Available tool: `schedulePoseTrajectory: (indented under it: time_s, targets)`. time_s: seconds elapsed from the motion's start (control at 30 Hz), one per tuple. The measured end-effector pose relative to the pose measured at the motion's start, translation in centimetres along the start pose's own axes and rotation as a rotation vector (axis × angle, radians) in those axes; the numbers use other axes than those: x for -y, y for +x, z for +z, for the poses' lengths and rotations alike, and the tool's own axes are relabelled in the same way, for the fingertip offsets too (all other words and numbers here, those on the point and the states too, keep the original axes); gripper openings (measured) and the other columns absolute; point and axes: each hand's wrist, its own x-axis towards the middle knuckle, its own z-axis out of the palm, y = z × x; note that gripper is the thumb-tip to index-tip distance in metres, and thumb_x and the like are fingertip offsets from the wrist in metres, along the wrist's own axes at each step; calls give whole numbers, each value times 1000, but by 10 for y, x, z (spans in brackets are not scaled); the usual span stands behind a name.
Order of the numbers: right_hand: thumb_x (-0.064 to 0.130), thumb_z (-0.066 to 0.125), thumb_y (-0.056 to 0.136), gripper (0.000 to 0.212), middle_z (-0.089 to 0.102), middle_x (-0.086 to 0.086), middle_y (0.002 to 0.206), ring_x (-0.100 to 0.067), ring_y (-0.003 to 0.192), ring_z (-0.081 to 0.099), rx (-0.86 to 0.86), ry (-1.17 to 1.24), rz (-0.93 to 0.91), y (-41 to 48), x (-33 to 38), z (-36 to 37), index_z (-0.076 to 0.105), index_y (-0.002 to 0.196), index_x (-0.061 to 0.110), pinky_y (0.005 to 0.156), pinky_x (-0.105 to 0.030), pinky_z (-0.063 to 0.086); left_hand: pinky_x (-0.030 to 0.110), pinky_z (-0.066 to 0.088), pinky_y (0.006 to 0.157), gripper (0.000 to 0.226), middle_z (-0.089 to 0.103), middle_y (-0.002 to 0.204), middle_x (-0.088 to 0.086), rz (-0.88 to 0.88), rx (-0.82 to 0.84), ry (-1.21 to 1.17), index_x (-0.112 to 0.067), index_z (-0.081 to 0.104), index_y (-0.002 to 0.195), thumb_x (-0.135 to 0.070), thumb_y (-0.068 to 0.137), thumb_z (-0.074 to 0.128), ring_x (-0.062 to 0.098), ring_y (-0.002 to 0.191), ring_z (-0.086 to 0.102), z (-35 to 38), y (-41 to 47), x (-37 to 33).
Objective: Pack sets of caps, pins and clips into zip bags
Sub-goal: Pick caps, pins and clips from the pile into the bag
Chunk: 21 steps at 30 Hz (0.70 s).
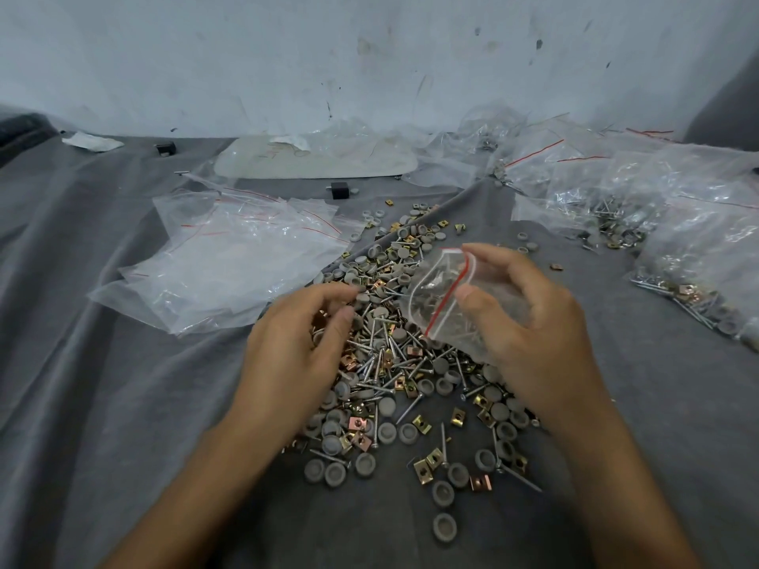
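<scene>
— Where is the zip bag point(436, 299)?
— The right hand point(530, 322) pinches its mouth, just above the pile point(382, 355) of caps, pins and clips.
— And the left hand point(295, 342)?
— Fingers curled on the pile; whether it holds anything cannot be told.

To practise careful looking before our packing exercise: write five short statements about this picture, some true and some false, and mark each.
1. The right hand holds a small zip bag with its mouth open. True.
2. That bag is empty. False: pins show inside it.
3. The stack of empty bags lies left of the loose pile. True.
4. The left hand rests on the empty bags. False: its fingers reach into the loose pile.
5. The cloth is white. False: it is grey.
</scene>
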Motion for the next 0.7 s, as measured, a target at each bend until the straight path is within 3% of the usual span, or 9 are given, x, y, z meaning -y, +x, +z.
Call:
schedulePoseTrajectory:
  time_s: [0.13,0.23,0.33,0.5,0.7]
  targets:
    - [34,64,92,32,72,25,110,5,107,66,-46,-2,0,1,0,0,68,123,33,90,-22,55,31,41,86,15,65,100,-18,108,119,214,-29,70,108,-32,94,66,4,98,48,5,-2,-4]
    - [34,64,92,33,72,23,111,3,107,66,-29,-11,11,0,1,1,67,125,33,92,-29,57,36,40,90,20,67,105,-11,152,225,328,-26,71,114,-28,95,66,11,100,46,10,-5,-3]
    - [34,64,93,33,71,21,113,1,110,66,-14,-27,11,0,1,2,67,126,32,94,-35,57,41,40,93,30,63,111,-9,174,277,373,-27,68,127,-30,100,56,19,105,48,12,-7,-3]
    - [38,63,90,36,71,22,111,5,111,64,-12,-52,9,0,-1,3,67,126,33,93,-22,52,43,39,90,54,59,113,-5,113,339,554,-28,68,128,-52,95,33,22,104,46,16,-8,-9]
    - [38,63,91,35,71,23,113,2,112,64,0,-44,8,0,-2,4,66,125,35,96,-34,54,39,33,100,40,53,115,-11,80,375,442,-34,65,115,-59,92,44,15,107,37,17,-8,-7]
